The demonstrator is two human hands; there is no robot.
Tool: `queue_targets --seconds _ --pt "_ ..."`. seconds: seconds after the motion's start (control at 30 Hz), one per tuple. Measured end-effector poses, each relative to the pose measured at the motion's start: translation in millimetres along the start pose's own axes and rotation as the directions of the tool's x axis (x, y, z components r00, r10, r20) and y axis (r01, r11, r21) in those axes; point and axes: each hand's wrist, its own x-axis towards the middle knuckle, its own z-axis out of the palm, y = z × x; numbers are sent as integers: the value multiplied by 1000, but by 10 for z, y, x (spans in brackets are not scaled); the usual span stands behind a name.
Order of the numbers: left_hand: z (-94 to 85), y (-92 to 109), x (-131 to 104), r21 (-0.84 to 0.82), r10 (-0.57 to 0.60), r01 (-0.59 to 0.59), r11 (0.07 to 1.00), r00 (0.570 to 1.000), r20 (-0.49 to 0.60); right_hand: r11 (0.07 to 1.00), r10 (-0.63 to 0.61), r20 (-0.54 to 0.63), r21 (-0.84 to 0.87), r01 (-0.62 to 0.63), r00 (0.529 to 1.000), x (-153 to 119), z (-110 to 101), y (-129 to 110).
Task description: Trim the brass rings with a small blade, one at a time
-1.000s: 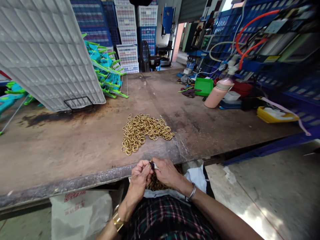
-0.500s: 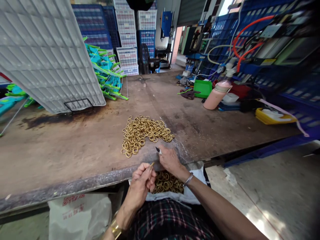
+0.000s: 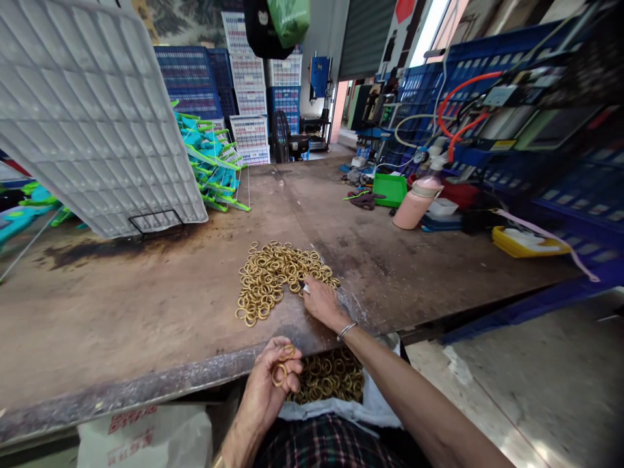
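Note:
Near the table's front edge, my left hand [image 3: 273,374] holds brass rings [image 3: 279,375] between its curled fingers, palm up. My right hand [image 3: 322,303] reaches to the front right of a heap of brass rings [image 3: 273,270] on the brown table [image 3: 195,305]. Its fingers are closed around a small dark and white tool [image 3: 305,287], whose tip is close to the heap. Below the table edge, an open white sack [image 3: 383,396] on the lap holds many darker rings [image 3: 331,377].
A tall grey ribbed panel [image 3: 112,117] stands at the left beside green and turquoise plastic parts [image 3: 209,156]. Towards the right are a green tray [image 3: 390,190], a pink bottle [image 3: 414,205] and a yellow tray [image 3: 529,244]. Stacked crates [image 3: 251,133] stand behind.
My right hand has moved forward with the tool to the heap's edge. My left hand has turned, showing the rings in its fingers. The view has tilted up slightly.

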Motion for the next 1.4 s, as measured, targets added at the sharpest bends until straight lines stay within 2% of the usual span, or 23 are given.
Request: queue_targets --seconds 0.13,0.23,0.33,0.43,0.63,0.8,0.93,1.0,1.13,1.3,1.4 --pt "9 62 2 -97 -78 78 992 997 3 998 -49 -39 49 51 998 -80 -12 59" --pt "-1 85 25 -99 -75 68 993 995 -67 975 -86 -49 203 94 995 -168 -1 98" --pt "1 84 72 -2 20 -21 1000 993 -116 896 -165 -64 408 176 984 -283 -7 103" --pt "31 77 121 138 108 -97 986 991 -75 797 -240 -61 558 232 969 -416 -48 75" --pt "86 79 180 321 120 -105 941 992 -27 693 -338 -15 673 260 941 -623 -169 -34" --pt "69 91 181 333 131 -112 936 991 -36 608 -353 17 764 216 935 -661 -217 -120" --pt "73 108 148 320 104 -111 941 994 38 537 -303 32 831 143 953 -645 -243 -152" --pt "77 109 136 330 108 -115 937 993 37 510 -279 42 853 111 959 -645 -260 -158" --pt "56 99 128 371 192 -167 913 981 -30 485 -276 54 870 91 960 -653 -262 -150" --pt "26 97 122 413 172 -178 893 984 53 451 -255 73 891 51 964 -643 -196 -131" --pt "31 92 120 388 188 -180 904 982 20 414 -238 120 910 -11 964 -651 -168 -123"
